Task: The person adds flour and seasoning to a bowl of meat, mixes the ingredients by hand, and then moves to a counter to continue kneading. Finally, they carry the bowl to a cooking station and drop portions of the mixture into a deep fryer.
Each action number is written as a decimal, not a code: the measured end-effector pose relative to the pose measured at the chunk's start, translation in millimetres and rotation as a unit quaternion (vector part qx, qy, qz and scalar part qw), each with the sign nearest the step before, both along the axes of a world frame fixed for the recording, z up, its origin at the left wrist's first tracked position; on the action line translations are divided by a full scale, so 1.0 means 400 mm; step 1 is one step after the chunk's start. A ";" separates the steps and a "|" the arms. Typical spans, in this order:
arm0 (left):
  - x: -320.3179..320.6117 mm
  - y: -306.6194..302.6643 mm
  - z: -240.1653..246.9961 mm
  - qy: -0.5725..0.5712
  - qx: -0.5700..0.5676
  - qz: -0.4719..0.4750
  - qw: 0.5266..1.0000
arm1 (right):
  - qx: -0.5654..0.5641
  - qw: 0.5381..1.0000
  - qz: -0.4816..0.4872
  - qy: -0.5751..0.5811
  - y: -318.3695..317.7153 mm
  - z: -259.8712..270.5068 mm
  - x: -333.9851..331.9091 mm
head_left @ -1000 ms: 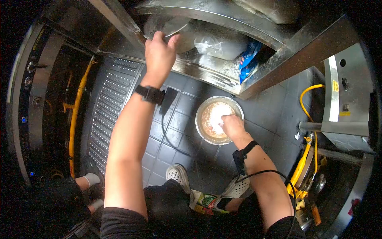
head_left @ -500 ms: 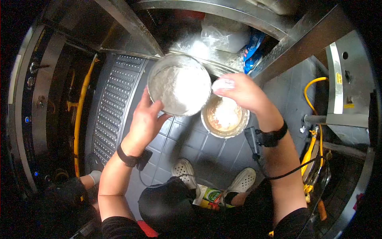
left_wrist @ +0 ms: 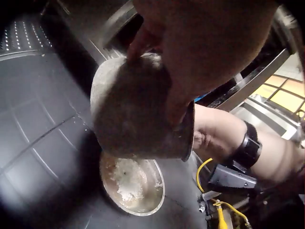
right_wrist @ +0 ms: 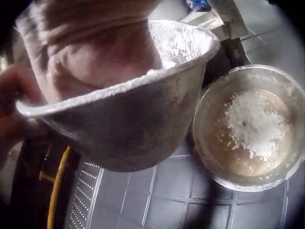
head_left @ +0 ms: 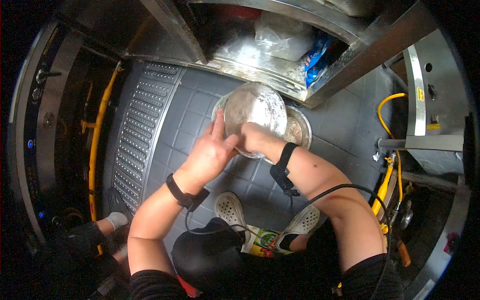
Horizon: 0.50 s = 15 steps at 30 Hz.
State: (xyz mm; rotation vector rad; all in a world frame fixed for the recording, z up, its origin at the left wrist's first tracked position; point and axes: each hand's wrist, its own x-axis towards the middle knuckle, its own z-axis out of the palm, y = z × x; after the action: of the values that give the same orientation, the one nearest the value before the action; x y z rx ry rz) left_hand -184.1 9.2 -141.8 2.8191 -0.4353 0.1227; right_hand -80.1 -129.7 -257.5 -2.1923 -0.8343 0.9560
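Observation:
A metal pot (head_left: 260,107), dusted white inside, is tilted above the floor, and my left hand (head_left: 206,154) grips its side. Into its mouth reaches my right hand (head_left: 252,137); the fingers are hidden inside. Seen from the left wrist, my left hand (left_wrist: 200,43) lies over the outer wall of the pot (left_wrist: 138,114). The right wrist view shows my right hand (right_wrist: 95,62) behind the powdery rim of the pot (right_wrist: 128,129). Beside and below it, a metal bowl (right_wrist: 205,143) stands on the floor, with white powder (right_wrist: 255,124) over pale brown contents.
A low metal shelf (head_left: 240,55) with a plastic bag (head_left: 280,42) and a blue packet (head_left: 316,62) stands ahead. On the left are a perforated metal strip (head_left: 142,120) and a yellow pipe (head_left: 100,150). Another person's leg (head_left: 107,227) shows at lower left.
My left hand came back from the shelf with the pot, which is now more tilted. My right hand left the floor bowl, held white powder above it, then moved into the pot.

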 end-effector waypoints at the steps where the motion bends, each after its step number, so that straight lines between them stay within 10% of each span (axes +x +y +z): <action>1: -0.001 -0.002 0.000 0.002 0.002 0.000 1.000 | -0.020 1.000 -0.001 0.011 0.005 0.013 -0.006; 9: -0.006 -0.002 0.015 0.008 -0.044 0.015 0.999 | -0.026 0.988 -0.018 0.154 -0.008 0.066 0.042; 15: 0.007 0.044 0.000 0.023 -0.126 0.125 0.984 | 0.245 0.830 -0.221 0.450 -0.060 0.178 0.120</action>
State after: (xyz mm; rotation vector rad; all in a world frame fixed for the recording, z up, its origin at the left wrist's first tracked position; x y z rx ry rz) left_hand -181.3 27.0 -141.8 2.6066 -0.0475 0.1522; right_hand -32.1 -153.8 -186.3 -1.1702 -0.0716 1.1866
